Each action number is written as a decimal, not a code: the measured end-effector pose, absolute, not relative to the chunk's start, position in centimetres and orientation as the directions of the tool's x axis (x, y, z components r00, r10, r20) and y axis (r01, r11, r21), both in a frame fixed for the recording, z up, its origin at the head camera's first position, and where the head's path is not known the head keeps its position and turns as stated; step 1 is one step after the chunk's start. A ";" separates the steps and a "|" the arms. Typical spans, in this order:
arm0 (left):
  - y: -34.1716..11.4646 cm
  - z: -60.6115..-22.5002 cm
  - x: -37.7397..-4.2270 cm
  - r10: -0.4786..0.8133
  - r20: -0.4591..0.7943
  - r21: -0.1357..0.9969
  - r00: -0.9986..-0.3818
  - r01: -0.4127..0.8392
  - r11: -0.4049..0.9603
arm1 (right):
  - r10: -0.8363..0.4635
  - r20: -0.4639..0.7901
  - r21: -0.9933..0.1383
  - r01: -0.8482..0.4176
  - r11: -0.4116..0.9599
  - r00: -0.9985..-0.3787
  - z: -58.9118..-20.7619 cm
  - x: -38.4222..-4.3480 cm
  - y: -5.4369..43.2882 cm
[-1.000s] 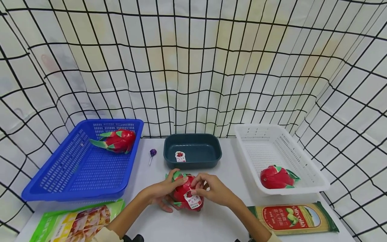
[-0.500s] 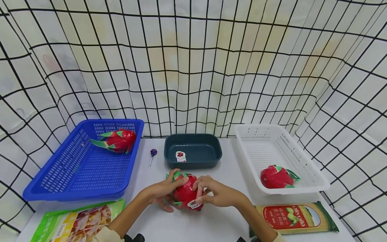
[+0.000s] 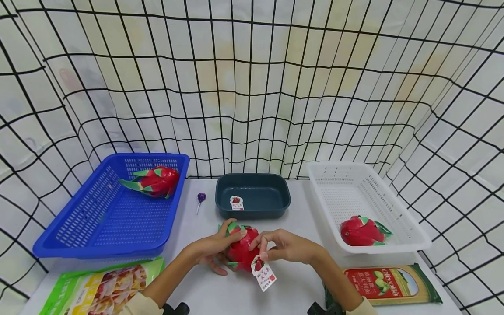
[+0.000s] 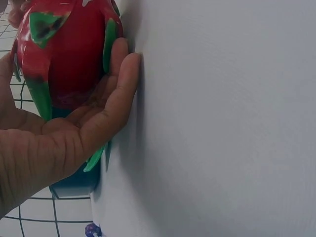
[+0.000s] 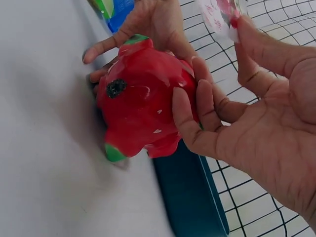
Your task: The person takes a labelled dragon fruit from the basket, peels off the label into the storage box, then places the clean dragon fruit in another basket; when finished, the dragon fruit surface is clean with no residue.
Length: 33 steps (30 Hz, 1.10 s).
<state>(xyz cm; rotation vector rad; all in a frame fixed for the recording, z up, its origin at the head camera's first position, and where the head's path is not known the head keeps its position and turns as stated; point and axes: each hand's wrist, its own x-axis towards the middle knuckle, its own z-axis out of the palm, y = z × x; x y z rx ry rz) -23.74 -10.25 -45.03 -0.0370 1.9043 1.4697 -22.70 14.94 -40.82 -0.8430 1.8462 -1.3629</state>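
Observation:
A red model dragon fruit [image 3: 241, 253] with green-tipped scales sits at the front middle of the white table. My left hand [image 3: 214, 250] grips it from the left, thumb over its top and fingers cupped along its side, as the left wrist view shows. Between thumb and forefinger, my right hand [image 3: 289, 248] pinches a white sticker [image 3: 264, 274] with a dragon fruit picture and red print. In the right wrist view this sticker [image 5: 219, 17] is away from the fruit's skin, while other right fingertips rest on the fruit [image 5: 145, 103].
Behind the hands stands a dark teal dish [image 3: 264, 199] bearing a similar sticker [image 3: 236, 203]. A blue basket [image 3: 114, 225] and a white basket [image 3: 334, 190] each hold one dragon fruit. A lollipop [image 3: 201, 197], a green snack bag [image 3: 118, 284] and a pasta pack [image 3: 393, 282] lie around.
The sticker was on the front of the dragon fruit; my right hand has peeled it off, and it now hangs from the fingers, slightly to the right. The left hand keeps its hold.

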 end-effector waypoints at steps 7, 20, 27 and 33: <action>-10.5 -45.0 -23.8 0.370 -0.554 0.827 -0.746 -0.445 0.342 | -0.710 -0.190 -0.962 -0.016 0.272 -0.678 -41.1 -23.5 14.2; -10.5 -44.8 -23.9 0.365 -0.558 0.828 -0.745 -0.469 0.309 | -0.406 -0.096 -0.947 -0.042 0.318 -0.909 -38.6 -30.2 14.0; -10.4 -44.9 -23.6 0.367 -0.548 0.835 -0.752 -0.468 0.288 | -0.312 -0.179 -0.912 0.038 0.407 -0.933 -38.9 -35.6 13.5; -10.3 -45.1 -23.2 0.369 -0.554 0.832 -0.746 -0.478 0.283 | -0.274 -0.276 -0.843 0.095 0.529 -0.921 -40.6 -38.7 12.5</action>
